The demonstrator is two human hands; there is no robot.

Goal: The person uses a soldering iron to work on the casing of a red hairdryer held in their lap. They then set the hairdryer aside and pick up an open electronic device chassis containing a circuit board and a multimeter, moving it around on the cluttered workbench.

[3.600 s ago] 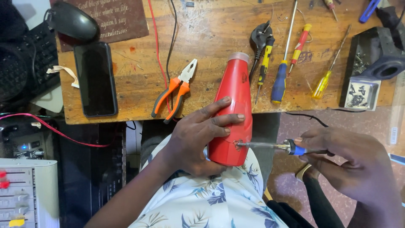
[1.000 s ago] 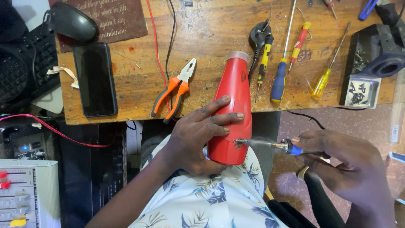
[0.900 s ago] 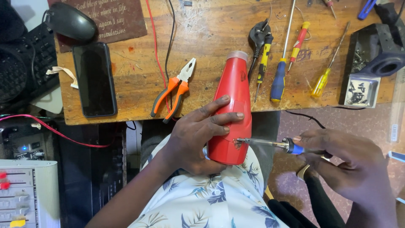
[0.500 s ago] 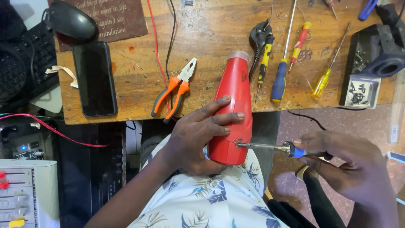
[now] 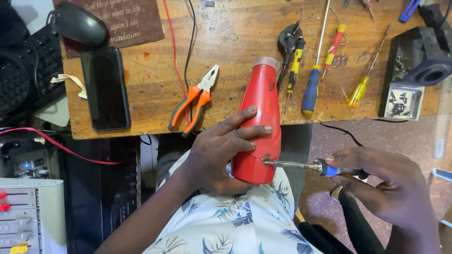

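My left hand (image 5: 221,150) grips a red plastic hair-dryer body (image 5: 259,106), which rests over the front edge of the wooden workbench (image 5: 235,42) and against my lap. My right hand (image 5: 381,188) holds a blue-handled tool with a metal shaft (image 5: 301,165). Its tip touches a small opening low on the red body's right side. My fingers lie across the red shell just above that spot.
On the bench lie orange-handled pliers (image 5: 193,101), a black phone (image 5: 106,87), a mouse (image 5: 80,23), a black plug (image 5: 288,40), several screwdrivers (image 5: 313,84) and a small tray of screws (image 5: 402,101). A keyboard (image 5: 33,70) and grey equipment (image 5: 28,216) stand at the left.
The tool's tip has stayed at the same spot on the red body, with only small shifts of my right hand. My left hand has not moved.
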